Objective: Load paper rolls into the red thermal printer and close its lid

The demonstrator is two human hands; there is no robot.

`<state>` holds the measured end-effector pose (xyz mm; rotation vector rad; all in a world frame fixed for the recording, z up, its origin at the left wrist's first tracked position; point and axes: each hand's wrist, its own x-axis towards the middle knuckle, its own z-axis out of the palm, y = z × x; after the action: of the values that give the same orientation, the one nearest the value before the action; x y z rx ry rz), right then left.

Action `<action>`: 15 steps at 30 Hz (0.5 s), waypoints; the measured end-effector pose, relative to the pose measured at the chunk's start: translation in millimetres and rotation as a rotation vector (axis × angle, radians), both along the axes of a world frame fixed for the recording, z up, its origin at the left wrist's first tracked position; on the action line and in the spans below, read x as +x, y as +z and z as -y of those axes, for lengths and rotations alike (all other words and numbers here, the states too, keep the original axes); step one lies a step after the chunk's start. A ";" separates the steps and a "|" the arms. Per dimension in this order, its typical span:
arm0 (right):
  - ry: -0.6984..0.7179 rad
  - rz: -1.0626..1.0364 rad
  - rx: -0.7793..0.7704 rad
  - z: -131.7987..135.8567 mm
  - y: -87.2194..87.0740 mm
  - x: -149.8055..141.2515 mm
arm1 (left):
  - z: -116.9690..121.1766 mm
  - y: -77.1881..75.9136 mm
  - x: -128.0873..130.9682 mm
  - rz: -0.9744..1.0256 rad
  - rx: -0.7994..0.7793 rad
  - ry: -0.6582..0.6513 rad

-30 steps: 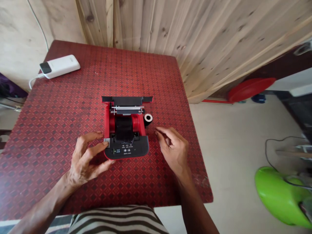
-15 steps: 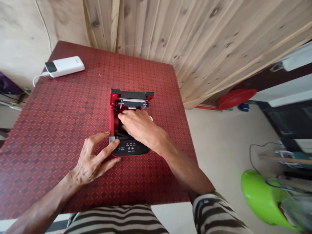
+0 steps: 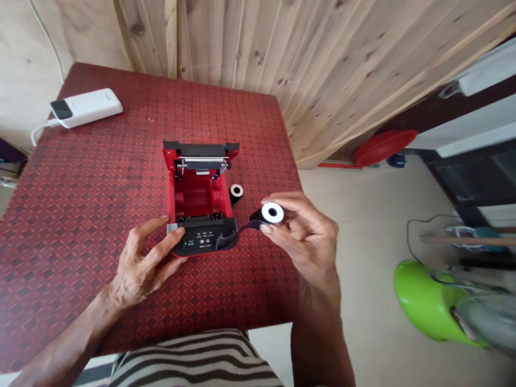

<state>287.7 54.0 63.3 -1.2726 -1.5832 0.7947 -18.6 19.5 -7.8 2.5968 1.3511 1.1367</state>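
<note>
A small red and black printer point(image 3: 203, 236) sits on the table with its lid point(image 3: 201, 150) raised, and its red roll bay point(image 3: 197, 194) has no roll in it. My left hand point(image 3: 145, 258) grips the front left corner of the printer, thumb below and a finger on the grey side button. Right of the printer, my right hand point(image 3: 306, 231) is closed on a paper roll point(image 3: 272, 213), black outside with a white end. From it a loose black strip point(image 3: 245, 226) trails over the printer's front panel. A second roll point(image 3: 236, 191) rests against the printer's right side.
The table point(image 3: 121, 161) has a red patterned top. A white power bank point(image 3: 86, 107) with a cable lies at its far left corner. Behind stands a wooden plank wall point(image 3: 242, 48). On the floor to the right is a green plastic chair or tub point(image 3: 423, 301).
My right hand reached into the printer's bay, took out the paper roll and moved it to the right. My left hand has kept its hold on the printer's corner.
</note>
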 end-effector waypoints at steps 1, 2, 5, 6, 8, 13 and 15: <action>-0.023 -0.069 -0.032 4.3 -15.3 5.8 | -0.7 0.1 0.2 0.010 0.007 -0.001; -0.027 -0.122 -0.067 7.7 -30.9 9.1 | -1.4 0.2 0.6 0.020 0.016 -0.001; 0.040 -0.148 -0.172 12.2 -69.7 6.5 | -2.0 0.6 2.7 0.026 0.011 0.021; 0.069 -0.122 -0.189 12.2 -77.7 3.4 | -1.7 0.8 3.6 0.024 0.004 0.035; 0.112 -0.045 -0.176 11.6 -85.4 -2.0 | -0.3 1.3 5.1 0.017 -0.006 0.058; 0.173 0.036 -0.191 11.5 -74.0 9.1 | 2.3 1.8 6.0 0.016 -0.047 0.103; 0.156 0.071 -0.235 6.0 -67.0 20.9 | 1.2 0.4 5.2 0.022 -0.038 0.106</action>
<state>308.6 48.0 -3.7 -1.3673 -1.6993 1.0697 -13.4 18.2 -7.4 2.5067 1.5067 1.1364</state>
